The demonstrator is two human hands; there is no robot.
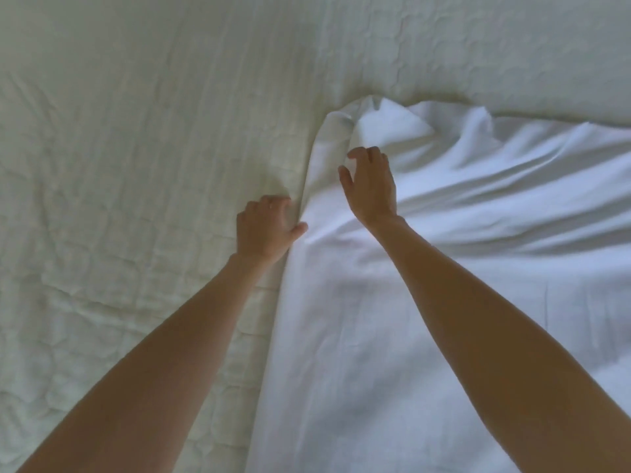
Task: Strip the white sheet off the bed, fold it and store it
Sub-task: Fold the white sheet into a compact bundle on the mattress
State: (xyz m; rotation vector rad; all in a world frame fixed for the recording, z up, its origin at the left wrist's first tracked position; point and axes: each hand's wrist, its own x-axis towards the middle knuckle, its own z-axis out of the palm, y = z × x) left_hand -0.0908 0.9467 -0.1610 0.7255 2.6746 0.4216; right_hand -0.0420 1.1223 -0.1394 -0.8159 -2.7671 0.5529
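Hands reach forward from 2 bare forearms over a bed, seen from the head camera looking straight down. The left hand [264, 230] sits at the left edge of the white sheet [444, 268], fingers curled down against the fabric where it meets the quilted cover [119, 165], thumb stretched out to the right and touching the sheet's border; the fingertips are tucked under the curl of the hand, so whether any cloth is pinched between them cannot be told. The right hand [370, 186] is a little farther forward and to the right, hovering just over or lightly on the sheet, its fingers bent in a loose claw with a clear gap between thumb and forefinger, and nothing is gripped in it. That hand is near the rolled, rounded corner of the sheet, which humps up in a soft fold just beyond the fingertips. The sheet covers the right half of the view, running from the bottom edge up to that corner, bright white with a bluish cast, and its left border runs in a long curve from the corner down past the left hand. To the right of the corner the cloth is bunched in several long diagonal creases; nearer the person it lies smoother and flatter. The quilted cover underneath is paler cream-green, stitched in a wavy pattern, and fills the left side and the top.
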